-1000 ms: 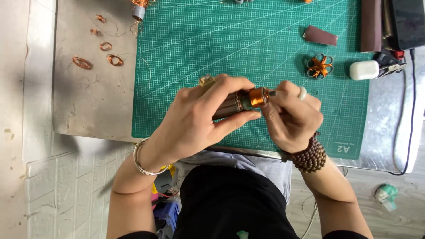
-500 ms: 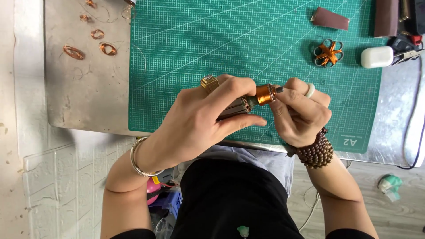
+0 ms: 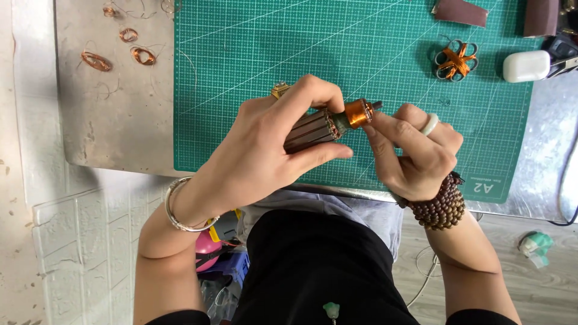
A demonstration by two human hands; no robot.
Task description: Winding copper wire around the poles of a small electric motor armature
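The cutting mat (image 3: 271, 54) is green with a fine pale grid and slanted lines; the tabletop (image 3: 114, 120) dull grey, speckled. The motor armature (image 3: 328, 126) is dark brown with lengthwise slots and a bright copper-orange collar. Loose wire coils (image 3: 96, 60) are copper; the small case (image 3: 525, 65) white

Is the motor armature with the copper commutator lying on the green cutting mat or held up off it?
Held up: the left hand wraps the ribbed armature, while right hand fingertips touch its copper end.
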